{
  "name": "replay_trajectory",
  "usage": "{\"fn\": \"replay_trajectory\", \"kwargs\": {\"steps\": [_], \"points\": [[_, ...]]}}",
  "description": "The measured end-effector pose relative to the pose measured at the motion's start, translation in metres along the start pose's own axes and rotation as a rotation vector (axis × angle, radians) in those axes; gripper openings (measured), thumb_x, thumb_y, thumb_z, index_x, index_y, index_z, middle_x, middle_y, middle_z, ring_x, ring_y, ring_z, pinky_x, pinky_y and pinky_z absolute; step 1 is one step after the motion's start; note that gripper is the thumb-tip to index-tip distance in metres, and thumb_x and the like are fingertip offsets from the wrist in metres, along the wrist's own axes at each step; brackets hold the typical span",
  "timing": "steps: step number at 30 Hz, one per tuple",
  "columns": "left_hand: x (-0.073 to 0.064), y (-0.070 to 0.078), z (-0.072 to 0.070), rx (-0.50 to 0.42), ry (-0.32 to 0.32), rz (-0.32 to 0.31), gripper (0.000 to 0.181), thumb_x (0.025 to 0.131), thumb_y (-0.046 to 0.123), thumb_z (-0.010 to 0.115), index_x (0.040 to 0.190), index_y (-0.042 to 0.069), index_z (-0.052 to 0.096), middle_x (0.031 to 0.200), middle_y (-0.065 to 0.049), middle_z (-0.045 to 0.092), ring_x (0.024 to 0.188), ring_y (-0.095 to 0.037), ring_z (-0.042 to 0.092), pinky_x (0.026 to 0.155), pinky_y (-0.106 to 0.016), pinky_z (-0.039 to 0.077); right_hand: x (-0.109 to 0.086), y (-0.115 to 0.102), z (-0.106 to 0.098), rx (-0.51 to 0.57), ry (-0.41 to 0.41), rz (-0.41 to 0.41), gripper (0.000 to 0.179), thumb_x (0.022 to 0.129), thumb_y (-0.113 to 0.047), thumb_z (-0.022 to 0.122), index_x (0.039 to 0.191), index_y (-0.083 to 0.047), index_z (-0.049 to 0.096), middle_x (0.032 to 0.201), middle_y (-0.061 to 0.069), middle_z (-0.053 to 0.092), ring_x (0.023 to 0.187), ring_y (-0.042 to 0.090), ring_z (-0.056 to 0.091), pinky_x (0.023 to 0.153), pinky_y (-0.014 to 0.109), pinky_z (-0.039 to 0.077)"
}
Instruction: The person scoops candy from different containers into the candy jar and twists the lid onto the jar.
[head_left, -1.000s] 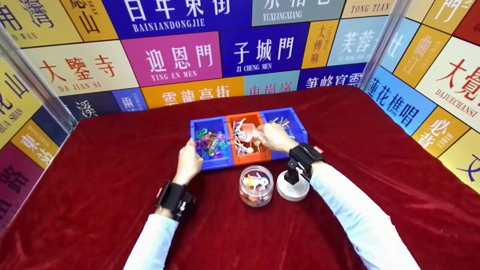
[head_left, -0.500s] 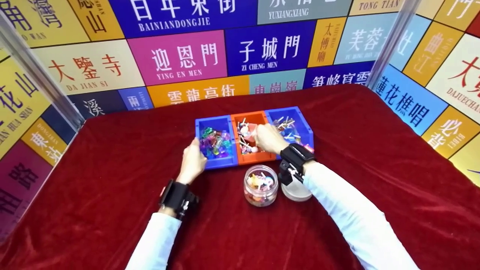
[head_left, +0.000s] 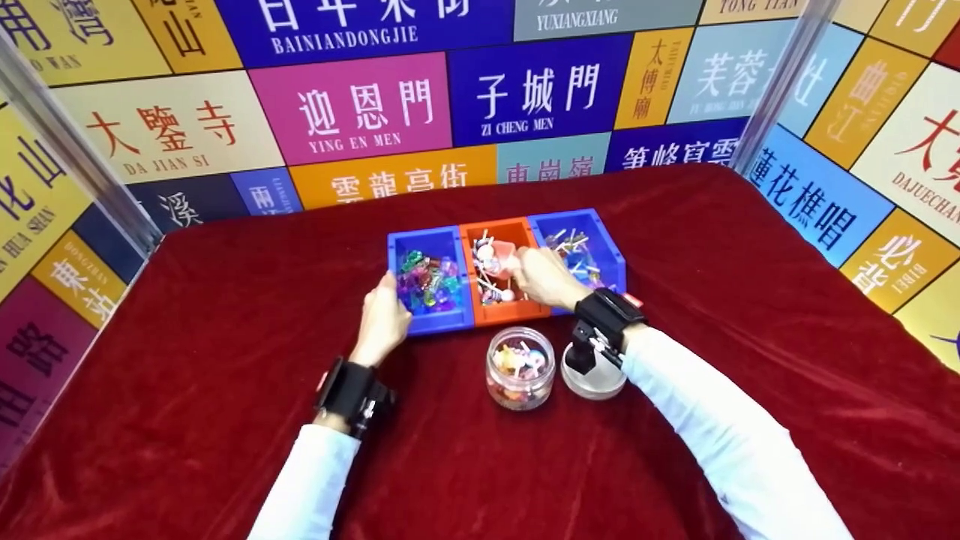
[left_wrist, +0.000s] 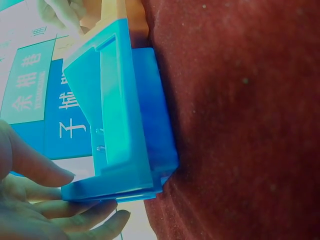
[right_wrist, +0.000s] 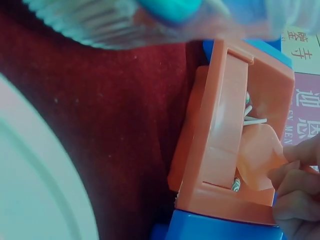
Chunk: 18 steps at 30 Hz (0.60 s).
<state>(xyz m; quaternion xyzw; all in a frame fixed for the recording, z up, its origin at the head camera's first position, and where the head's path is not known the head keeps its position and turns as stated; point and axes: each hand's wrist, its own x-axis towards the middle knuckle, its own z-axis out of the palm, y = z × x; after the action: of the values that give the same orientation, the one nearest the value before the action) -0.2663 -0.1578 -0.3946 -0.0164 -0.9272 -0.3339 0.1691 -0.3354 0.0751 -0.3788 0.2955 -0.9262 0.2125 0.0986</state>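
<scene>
My left hand [head_left: 382,319] grips the outer wall of the left blue bin [head_left: 439,324], thumb on the rim and fingers underneath in the left wrist view. That bin contains clear, coloured gem-like pieces [head_left: 427,281]. In my right hand [head_left: 551,276] is a translucent pink scoop [right_wrist: 260,155], pinched by its handle, with its bowl down inside the middle orange bin [right_wrist: 225,115]. Small lollipops [head_left: 495,294] with white sticks lie around the scoop. Part of the handle is hidden by the fingers.
An open clear jar [head_left: 520,379] with mixed lollipops stands before the orange bin. Beside it, under my right wrist, lies a round whitish lid [head_left: 598,384]. The right blue bin [head_left: 613,255] holds more stick-like pieces. Red cloth [head_left: 480,472] covers the table; printed panels [head_left: 345,105] stand behind.
My right hand has shifted slightly within the orange bin, left and then back right, keeping the scoop. The left hand stays on the blue bin. The head view has moved a little.
</scene>
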Motion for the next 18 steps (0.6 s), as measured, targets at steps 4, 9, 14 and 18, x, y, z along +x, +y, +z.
{"fn": "replay_trajectory", "kwargs": {"steps": [4,9,14,18], "points": [[0.000,0.000,0.000,-0.007,-0.011,-0.012,0.052,0.072,-0.013,0.045,0.123,-0.015,0.040,0.107,-0.032,0.055,0.097,-0.042,0.054,0.086,-0.046,0.044,-0.005,0.001,-0.004,0.035,0.026,-0.024,0.013,0.081,-0.004,0.052,0.079,0.007,0.058,0.069,0.017,0.057,0.059,0.031,0.054,0.054,0.040,0.046],[0.000,0.001,-0.001,-0.007,-0.007,-0.003,0.050,0.071,-0.013,0.044,0.121,-0.015,0.042,0.103,-0.032,0.057,0.095,-0.043,0.055,0.083,-0.047,0.045,-0.010,0.006,-0.009,0.100,0.058,-0.051,0.021,0.086,-0.014,0.052,0.087,0.006,0.058,0.071,0.013,0.058,0.058,0.023,0.054,0.056,0.036,0.046],[0.001,0.002,-0.002,-0.014,-0.013,-0.004,0.053,0.071,-0.012,0.044,0.123,-0.015,0.039,0.109,-0.032,0.054,0.099,-0.042,0.053,0.087,-0.045,0.043,-0.013,0.008,-0.016,0.176,0.049,-0.004,0.021,0.088,-0.011,0.051,0.092,0.007,0.060,0.077,0.015,0.061,0.066,0.024,0.054,0.063,0.037,0.045],[0.000,0.001,0.000,-0.025,-0.026,-0.015,0.054,0.073,-0.012,0.044,0.126,-0.016,0.035,0.118,-0.032,0.049,0.106,-0.042,0.049,0.093,-0.044,0.039,-0.018,0.010,-0.019,0.300,0.015,0.094,0.021,0.089,-0.012,0.050,0.093,0.006,0.061,0.075,0.010,0.057,0.066,0.019,0.050,0.059,0.029,0.041]]}}
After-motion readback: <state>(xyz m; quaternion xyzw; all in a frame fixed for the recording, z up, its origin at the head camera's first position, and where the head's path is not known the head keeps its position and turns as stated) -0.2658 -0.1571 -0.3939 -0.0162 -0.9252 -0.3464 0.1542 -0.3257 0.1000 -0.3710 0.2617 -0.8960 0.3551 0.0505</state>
